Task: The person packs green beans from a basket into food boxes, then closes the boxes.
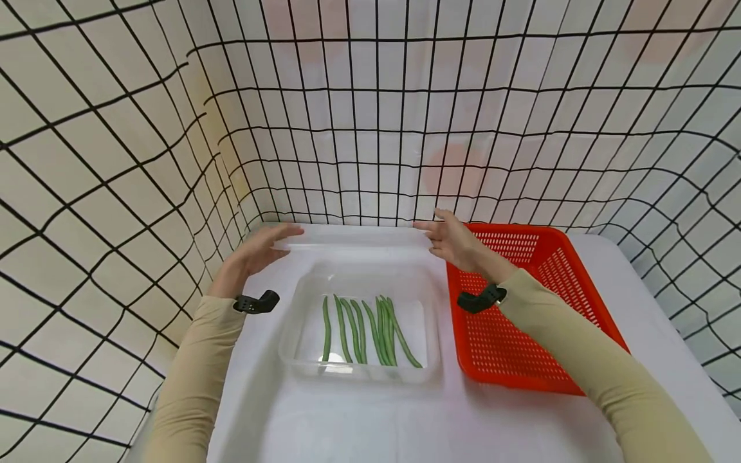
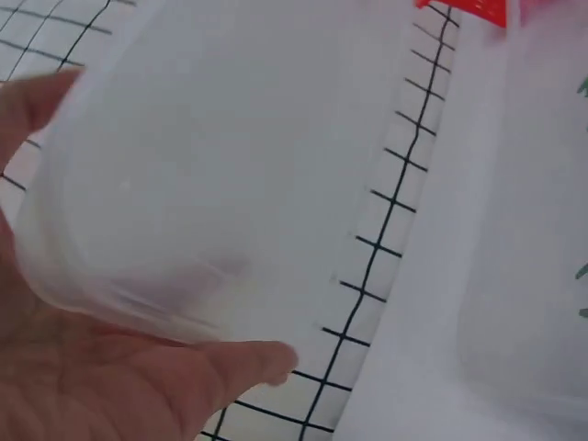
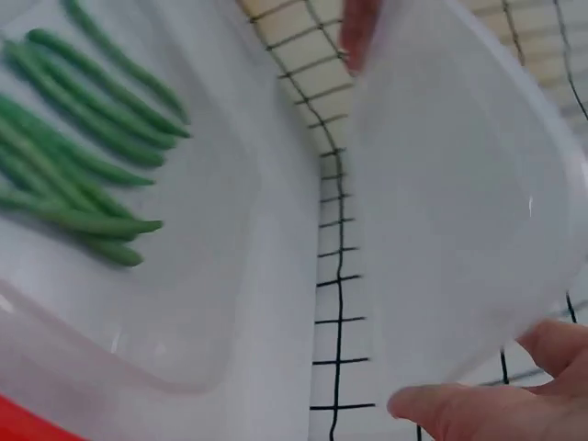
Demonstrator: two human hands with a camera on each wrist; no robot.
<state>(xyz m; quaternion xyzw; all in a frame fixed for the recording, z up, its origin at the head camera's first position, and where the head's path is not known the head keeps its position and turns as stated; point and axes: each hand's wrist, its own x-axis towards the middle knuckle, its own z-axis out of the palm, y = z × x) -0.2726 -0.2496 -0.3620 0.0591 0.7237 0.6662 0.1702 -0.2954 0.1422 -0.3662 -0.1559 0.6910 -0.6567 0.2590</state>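
Note:
Both hands hold a translucent plastic lid (image 2: 220,165) up at the far side of the table, tilted upright. My left hand (image 1: 260,249) grips its left end, thumb on one side and fingers on the other in the left wrist view. The right hand (image 1: 454,243) holds the opposite end, thumb and a finger at its edge in the right wrist view. In the head view the lid is faint against the white. Just nearer stands a clear plastic container (image 1: 309,331), uncovered, with several green beans (image 1: 355,328) lying lengthwise on its bottom.
A red perforated basket (image 1: 590,302) stands to the right of the container, partly under the right forearm. Black grid netting (image 1: 377,128) closes off the back and both sides of the white table (image 1: 359,424). Black straps with cameras (image 1: 255,303) sit on both wrists.

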